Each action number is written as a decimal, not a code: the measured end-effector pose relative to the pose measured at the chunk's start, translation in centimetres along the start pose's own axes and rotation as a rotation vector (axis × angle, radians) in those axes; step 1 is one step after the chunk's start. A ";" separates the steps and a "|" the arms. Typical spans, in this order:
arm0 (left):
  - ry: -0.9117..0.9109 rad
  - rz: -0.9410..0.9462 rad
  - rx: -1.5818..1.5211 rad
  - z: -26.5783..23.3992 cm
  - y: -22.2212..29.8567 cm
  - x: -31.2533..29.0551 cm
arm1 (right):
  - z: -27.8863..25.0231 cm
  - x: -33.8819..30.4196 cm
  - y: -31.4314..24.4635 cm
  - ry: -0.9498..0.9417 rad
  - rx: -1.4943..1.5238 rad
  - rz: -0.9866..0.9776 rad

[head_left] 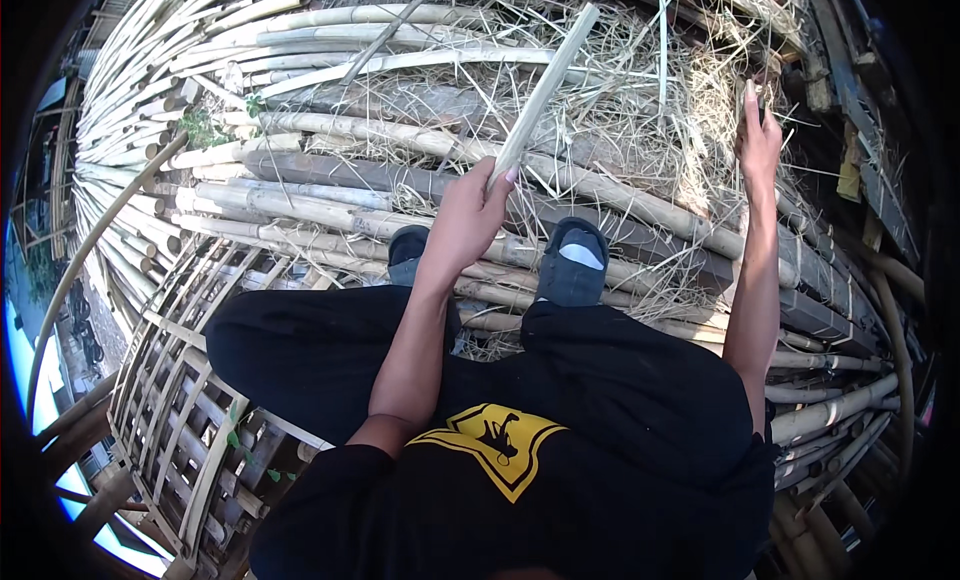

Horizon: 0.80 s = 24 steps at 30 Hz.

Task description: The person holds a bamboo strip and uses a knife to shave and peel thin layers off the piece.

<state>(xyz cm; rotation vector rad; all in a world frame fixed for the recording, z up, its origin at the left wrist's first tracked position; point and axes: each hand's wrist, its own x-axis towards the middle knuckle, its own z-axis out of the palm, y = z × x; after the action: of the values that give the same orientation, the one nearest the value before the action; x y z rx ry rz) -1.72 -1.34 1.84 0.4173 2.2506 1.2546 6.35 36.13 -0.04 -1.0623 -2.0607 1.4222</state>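
My left hand (468,215) is closed round the lower end of a pale split bamboo strip (548,92). The strip slants up and away to the right, over the straw and poles. Off to the right, my right arm reaches forward, and my right hand (759,145) is over the straw's edge. Its forefinger points away from me while the other fingers curl. A dark sliver shows by these fingers, but what they hold is too small and shaded to name. Pale shavings and straw (625,130) lie between the two hands.
Long bamboo poles (340,125) run across beneath my feet, their cut ends stacked at the left. A woven bamboo lattice (185,410) stands at lower left, beside a curved pole (85,245). Dark timbers (865,130) edge the right side. My sandalled feet (575,265) rest on the poles.
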 end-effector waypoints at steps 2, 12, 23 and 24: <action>0.013 0.001 0.156 0.3 0.6 -0.1 | 1.8 -3.1 -1.5 -0.060 -0.056 -0.254; -0.100 0.347 0.748 -0.5 -1.1 -0.1 | 9.2 -12.9 -4.1 -0.921 -0.655 -0.329; 0.293 0.371 0.838 -1.1 2.3 -1.3 | 9.9 -14.0 -0.8 -0.970 -0.329 -0.057; 0.292 0.364 0.835 -1.1 2.2 -1.3 | 10.3 -14.2 -0.8 -0.885 -0.124 0.057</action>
<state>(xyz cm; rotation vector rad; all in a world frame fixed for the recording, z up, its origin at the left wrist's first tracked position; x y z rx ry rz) -1.25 -1.60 4.54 1.0320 2.9881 0.4640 7.62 18.75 -2.16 -0.5579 -2.7389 2.0631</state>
